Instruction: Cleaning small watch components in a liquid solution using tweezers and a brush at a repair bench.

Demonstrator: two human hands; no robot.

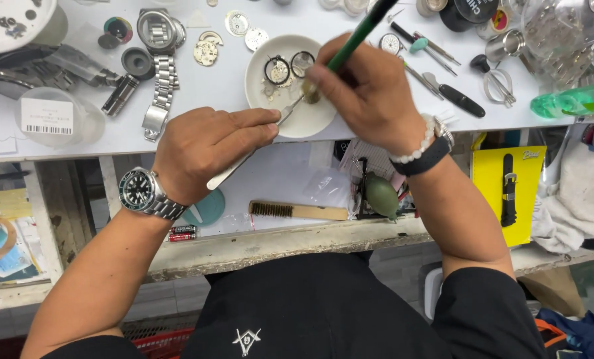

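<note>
Your left hand (207,149) is closed in a pinch around metal tweezers (247,159), whose tips reach into the white dish (290,83) and meet a small brass-coloured part (311,92) there. Your right hand (370,86) is curled tight around a green-handled brush (356,36), its working end down on that same part; whether the bristles actually touch it is hard to tell, since your fingers hide the tip. Two dark rings (277,69) lie in the dish just beside the part. Left of the dish rests a steel watch with bracelet (160,63). Below the bench edge sit a wooden brush (297,211) and a green blower (381,196).
</note>
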